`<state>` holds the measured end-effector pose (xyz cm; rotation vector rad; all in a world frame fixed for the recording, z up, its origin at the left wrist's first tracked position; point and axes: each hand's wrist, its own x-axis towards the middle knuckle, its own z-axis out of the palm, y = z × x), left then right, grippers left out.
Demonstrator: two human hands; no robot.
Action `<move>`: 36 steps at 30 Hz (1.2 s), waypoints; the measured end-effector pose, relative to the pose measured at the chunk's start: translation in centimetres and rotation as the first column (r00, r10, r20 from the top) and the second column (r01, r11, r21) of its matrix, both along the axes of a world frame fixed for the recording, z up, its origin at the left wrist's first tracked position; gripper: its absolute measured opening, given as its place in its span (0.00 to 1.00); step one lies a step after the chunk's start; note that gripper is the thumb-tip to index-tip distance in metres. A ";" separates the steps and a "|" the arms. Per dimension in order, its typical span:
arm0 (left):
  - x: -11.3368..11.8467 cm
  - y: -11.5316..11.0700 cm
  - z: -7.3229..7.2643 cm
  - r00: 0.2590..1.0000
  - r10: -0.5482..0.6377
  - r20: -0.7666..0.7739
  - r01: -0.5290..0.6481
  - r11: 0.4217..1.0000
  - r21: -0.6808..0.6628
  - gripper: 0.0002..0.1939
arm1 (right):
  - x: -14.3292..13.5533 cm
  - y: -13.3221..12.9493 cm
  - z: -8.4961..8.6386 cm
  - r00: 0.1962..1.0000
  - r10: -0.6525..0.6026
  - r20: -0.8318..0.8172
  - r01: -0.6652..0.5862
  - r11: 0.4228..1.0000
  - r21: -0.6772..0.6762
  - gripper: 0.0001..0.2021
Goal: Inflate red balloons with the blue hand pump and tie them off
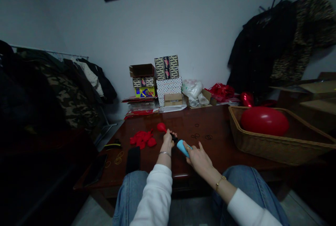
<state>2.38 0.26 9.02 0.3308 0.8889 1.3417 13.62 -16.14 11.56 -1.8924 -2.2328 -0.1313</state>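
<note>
Just above the table, my left hand (168, 139) is closed around the neck of a small, slightly filled red balloon (161, 127), where it meets the black end of a balloon pump. The pump's light blue body (182, 147) lies in my right hand (200, 159), whose thumb and some fingers wrap it while the index finger points forward. A pile of flat red balloons (141, 138) rests left of my left hand. Several dark rings or bands (208, 137) are scattered beyond my right hand.
A wicker basket (259, 147) with a large inflated red balloon (265, 121) stands at right. Phones (133, 159), yellow bands (119, 158) and a black-yellow tool (113, 145) lie at left. Stacked boxes (169, 89) and plastic bags (192, 89) line the wall.
</note>
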 end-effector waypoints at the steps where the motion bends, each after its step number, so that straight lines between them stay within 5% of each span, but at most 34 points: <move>1: 0.4 -0.2 -0.2 1.000 -0.016 0.002 0.016 1.000 -0.002 0.16 | -0.1 0.3 -0.1 1.000 -0.010 -0.002 0.010 1.000 0.003 0.31; 9: -0.2 0.1 -0.4 0.999 -0.033 -0.028 0.033 0.999 0.017 0.16 | -1.4 1.5 -0.8 1.000 -0.018 -0.008 0.018 1.000 0.026 0.31; 22: -1.7 0.0 0.6 0.989 0.021 0.149 -0.035 0.995 0.092 0.15 | -0.3 -1.7 -0.6 1.000 0.016 -0.014 -0.015 0.998 0.066 0.31; 28: -0.4 -0.9 -0.1 0.991 -0.056 0.119 0.044 0.994 0.099 0.19 | -0.6 -0.2 -0.3 1.000 -0.008 -0.017 0.008 0.999 0.049 0.30; 36: -0.5 -0.9 -0.3 0.995 -0.025 0.092 0.013 0.993 0.121 0.16 | -1.7 1.0 -0.7 1.000 -0.021 -0.012 0.021 0.999 0.044 0.31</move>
